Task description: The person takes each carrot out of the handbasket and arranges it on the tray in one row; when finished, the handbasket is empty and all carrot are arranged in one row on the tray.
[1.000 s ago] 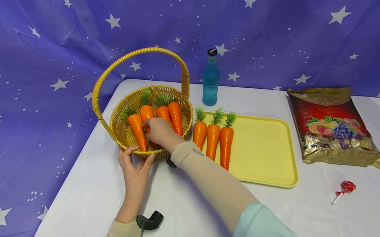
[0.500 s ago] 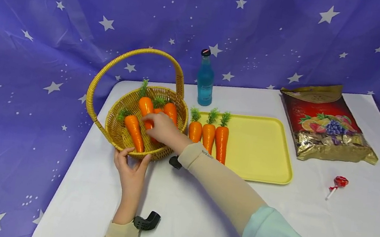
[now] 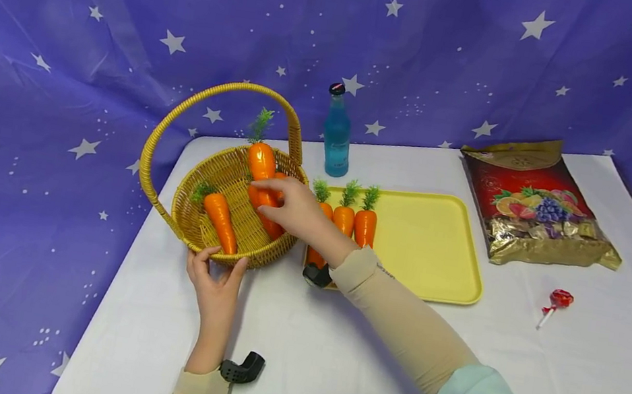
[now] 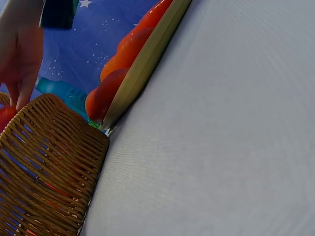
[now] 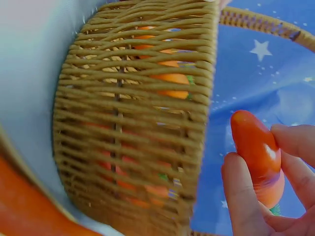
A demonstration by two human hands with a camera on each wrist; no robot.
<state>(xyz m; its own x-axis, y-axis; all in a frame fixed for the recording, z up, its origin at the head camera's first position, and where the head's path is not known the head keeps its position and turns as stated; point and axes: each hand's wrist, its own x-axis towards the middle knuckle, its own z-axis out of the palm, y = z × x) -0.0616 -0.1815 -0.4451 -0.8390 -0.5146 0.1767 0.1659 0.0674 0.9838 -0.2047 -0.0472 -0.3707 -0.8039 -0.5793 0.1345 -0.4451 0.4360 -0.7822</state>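
Over the round yellow basket (image 3: 261,255), the right hand (image 3: 303,210) has its grip on an orange carrot (image 3: 262,160). The fingers and thumb pinch its sides, as the right wrist view shows well. Its fluffy green top points away from the person, toward the back of the basket.

The left hand (image 3: 218,291) holds the front rim of the basket, with its grip curled on the edge. Inside, on the left, lies a second carrot (image 3: 221,222), tilted, with its thin end near the front rim. More orange shows at the right side of the basket, but the right hand hides part of it, so I cannot count those carrots. The tall handle (image 3: 156,139) loops up over the basket.

Just right of the basket is a flat yellow tray (image 3: 427,248). Three carrots (image 3: 365,226) lie side by side at its left end, with their green tops at the back. The right arm covers some of them.

Behind the basket and tray stands a blue bottle (image 3: 338,135) with a dark cap. To the right, a shiny red and gold bag (image 3: 538,206) lies on the white bench (image 3: 351,372). Near its front is a red lollipop (image 3: 561,299).
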